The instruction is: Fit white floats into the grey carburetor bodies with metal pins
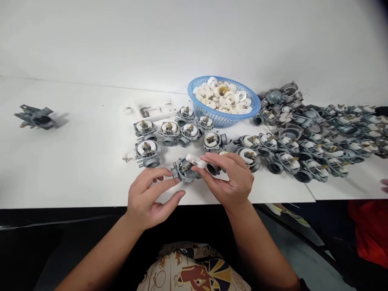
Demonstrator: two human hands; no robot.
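A grey metal carburetor body [188, 174] lies on the white table in front of me, its bowl side facing up. My right hand [228, 178] pinches a white plastic carburetor float [195, 160] between thumb and fingers, over that body. At the body's left side is my left hand [154, 198], fingers spread and fingertips at its edge; whether they touch cannot be made out. Several carburetors with white floats in them, such as one carburetor [148, 149] to the left and another carburetor [212, 140] behind, stand close by.
A blue plastic basket [224, 119] heaped with white floats stands at the back. Many carburetors [287, 161] crowd the right side. A lone carburetor [38, 117] lies far left. Behind the near rows is a clear tray [157, 111] with thin pins. Another person's hand [384, 186] shows at the right edge.
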